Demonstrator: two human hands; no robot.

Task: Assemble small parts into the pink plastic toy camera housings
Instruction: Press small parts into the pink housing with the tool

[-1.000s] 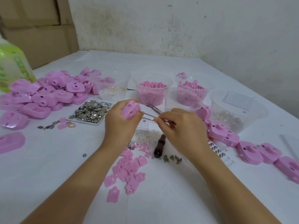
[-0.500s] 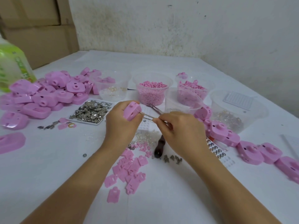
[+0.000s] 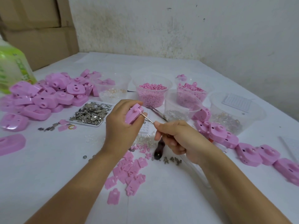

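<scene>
My left hand (image 3: 120,126) grips a pink toy camera housing (image 3: 133,114), held up over the table with its open side turned toward my right hand. Thin metal tweezers (image 3: 148,119) are pinched between the thumb and fingers of my right hand (image 3: 176,138), and their tips touch the housing's edge. Whatever small part sits at the tips is too tiny to make out. Flat pink plates (image 3: 129,170) lie scattered under my wrists. A dark-handled tool (image 3: 159,149) rests on the table, partly behind my right hand.
A heap of pink housings (image 3: 43,96) fills the left; a row of housings (image 3: 252,152) runs along the right. A tray of metal bits (image 3: 90,113) and several clear tubs, one with pink pellets (image 3: 151,92), stand behind my hands. A green bottle (image 3: 11,68) is far left.
My left hand has tilted the housing more upright. My right hand has slid slightly down and toward me, and the tweezers' tips stay at the housing.
</scene>
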